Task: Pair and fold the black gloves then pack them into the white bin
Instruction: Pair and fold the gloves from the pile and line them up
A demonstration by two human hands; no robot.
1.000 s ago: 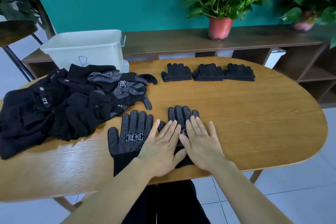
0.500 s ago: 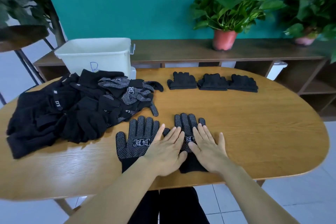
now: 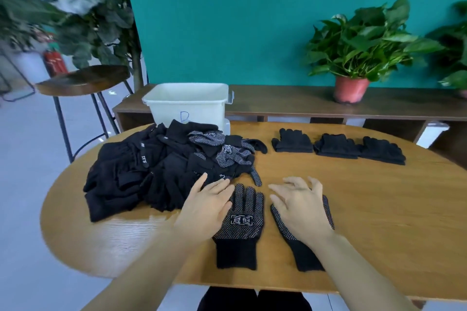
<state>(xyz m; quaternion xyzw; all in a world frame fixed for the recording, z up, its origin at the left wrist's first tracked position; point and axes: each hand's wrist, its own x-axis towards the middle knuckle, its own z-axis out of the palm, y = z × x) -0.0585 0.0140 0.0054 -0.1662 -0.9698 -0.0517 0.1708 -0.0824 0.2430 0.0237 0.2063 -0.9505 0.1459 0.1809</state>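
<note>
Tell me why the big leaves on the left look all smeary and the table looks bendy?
Head view: the big leaves are streaked, probably motion blur from the head camera; the table edge bows, most likely because the lens is wide-angle; the dotted glove with the white label is sharp.

My left hand (image 3: 207, 206) lies flat, fingers straight, over the left edge of a dotted glove (image 3: 241, 225) spread out on the wooden worktop (image 3: 379, 209). My right hand (image 3: 300, 206) rests with loosely spread fingers on a second dotted glove (image 3: 304, 254) just beside the first, a narrow gap between them. A heap of black gloves (image 3: 156, 169) sits near my left fingertips. Behind it stands the white bin (image 3: 188, 103). Three folded pairs (image 3: 336, 145) lie in a row at the far side.
</note>
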